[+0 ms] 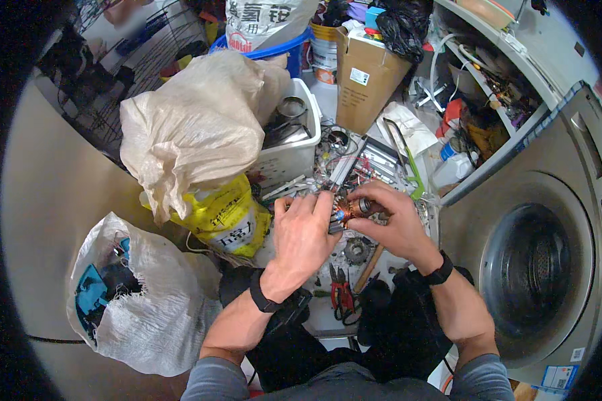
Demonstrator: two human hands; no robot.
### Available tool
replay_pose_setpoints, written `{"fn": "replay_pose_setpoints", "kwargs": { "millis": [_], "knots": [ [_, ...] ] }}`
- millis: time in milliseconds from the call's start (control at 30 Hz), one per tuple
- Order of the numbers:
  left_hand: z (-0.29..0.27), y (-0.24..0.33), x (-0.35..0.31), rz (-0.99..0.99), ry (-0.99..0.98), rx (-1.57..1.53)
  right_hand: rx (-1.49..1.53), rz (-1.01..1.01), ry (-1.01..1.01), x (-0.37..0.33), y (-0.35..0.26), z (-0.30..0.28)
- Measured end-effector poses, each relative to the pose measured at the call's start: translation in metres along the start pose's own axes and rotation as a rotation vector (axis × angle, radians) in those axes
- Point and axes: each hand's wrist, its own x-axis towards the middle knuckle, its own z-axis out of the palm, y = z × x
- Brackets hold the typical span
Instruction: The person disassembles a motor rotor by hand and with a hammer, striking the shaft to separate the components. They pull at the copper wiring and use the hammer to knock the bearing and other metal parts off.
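Observation:
Between my hands is a motor armature with copper windings and a dark metal core. My left hand is closed around its left end, fingers over the top. My right hand pinches the cylindrical right end between thumb and fingers. Just below it on the littered floor lies a round metal motor part. Nearer my legs are red-handled pliers and a wooden handle, whose head I cannot make out.
A green-framed saw lies beyond my right hand. Left stand a white plastic bin, a large beige sack, a yellow bag and an open white sack. A cardboard box stands behind; a washing machine borders the right.

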Motion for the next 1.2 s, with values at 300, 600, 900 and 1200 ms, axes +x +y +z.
{"fn": "replay_pose_setpoints", "kwargs": {
  "millis": [300, 600, 900, 1200],
  "knots": [
    [-0.004, -0.004, 0.002, -0.007, -0.037, 0.030, -0.068, -0.001, -0.025, 0.005, -0.005, -0.001],
    [-0.001, -0.004, 0.004, -0.105, -0.201, -0.146, 0.022, 0.153, -0.117, 0.005, 0.007, -0.005],
    [-0.017, -0.002, 0.008, -0.256, -0.385, -0.379, 0.119, 0.209, -0.195, 0.008, 0.003, -0.012],
    [-0.025, -0.003, 0.010, -0.318, -0.481, -0.552, 0.188, 0.273, -0.215, 0.008, 0.002, -0.012]
  ]
}}
